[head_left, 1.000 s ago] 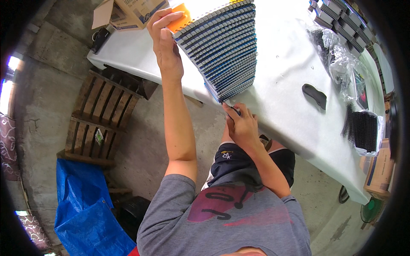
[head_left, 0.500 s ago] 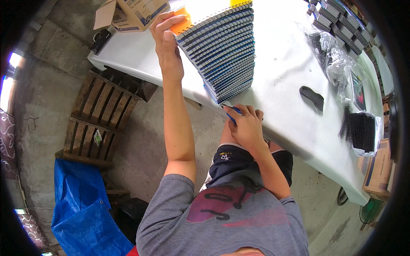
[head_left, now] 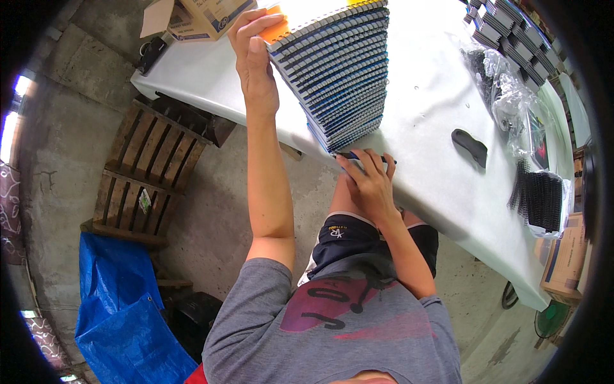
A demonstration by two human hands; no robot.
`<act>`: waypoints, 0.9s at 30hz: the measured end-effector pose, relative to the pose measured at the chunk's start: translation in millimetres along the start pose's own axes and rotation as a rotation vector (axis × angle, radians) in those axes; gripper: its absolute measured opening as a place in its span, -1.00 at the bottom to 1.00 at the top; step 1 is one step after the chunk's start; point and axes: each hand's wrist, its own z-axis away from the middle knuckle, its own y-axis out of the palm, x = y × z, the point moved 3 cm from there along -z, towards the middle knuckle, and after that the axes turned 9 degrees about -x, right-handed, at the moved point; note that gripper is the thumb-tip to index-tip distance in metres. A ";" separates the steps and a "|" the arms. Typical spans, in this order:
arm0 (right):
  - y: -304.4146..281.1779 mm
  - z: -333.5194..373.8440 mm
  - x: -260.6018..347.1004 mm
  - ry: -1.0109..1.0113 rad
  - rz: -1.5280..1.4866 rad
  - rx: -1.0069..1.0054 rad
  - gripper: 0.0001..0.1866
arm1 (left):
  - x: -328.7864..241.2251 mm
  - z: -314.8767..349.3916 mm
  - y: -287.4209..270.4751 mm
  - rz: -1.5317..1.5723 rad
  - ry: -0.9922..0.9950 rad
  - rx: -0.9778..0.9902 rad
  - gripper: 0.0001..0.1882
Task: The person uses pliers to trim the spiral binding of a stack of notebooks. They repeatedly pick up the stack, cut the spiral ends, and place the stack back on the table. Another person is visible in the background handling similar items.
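A tall stack of spiral-bound notebooks [head_left: 342, 73] rises from the table near its front edge, its coiled spines facing me. My left hand [head_left: 256, 61] grips the stack's upper left corner, fingers on the orange top cover [head_left: 274, 31] and thumb along the side. Low down by the stack's bottom corner, my right hand [head_left: 369, 182] is closed around a slim, dark blue-and-black hand tool [head_left: 348, 155], perhaps pliers. The tool's tip is close to the lowest spines; whether it touches them I cannot tell.
On the white-covered table [head_left: 428, 128] lie a black, shoe-sole-shaped object [head_left: 470, 148], clear plastic wrapping [head_left: 511, 96] and bundled black coils [head_left: 542, 198]. More notebooks [head_left: 511, 38] are piled at far right. A cardboard box [head_left: 208, 18] stands far left; a wooden pallet [head_left: 144, 173] and blue tarp [head_left: 121, 301] lie leftward.
The tool in my right hand has swung from slanting downward to lying nearly level, and my right fingers have shifted on it. My left hand still holds the stack's corner.
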 end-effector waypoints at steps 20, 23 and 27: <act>10.0 0.8 -6.5 -0.075 0.078 -0.043 -0.55 | -0.2 -1.1 -0.6 0.017 -0.023 -0.014 -0.45; 11.7 2.8 -7.8 -0.070 0.087 -0.022 -0.53 | 0.4 -0.2 0.2 0.043 -0.043 -0.019 -0.45; 12.6 6.3 1.6 0.007 0.081 0.030 -0.53 | 1.1 0.0 0.8 0.084 -0.067 -0.025 -0.46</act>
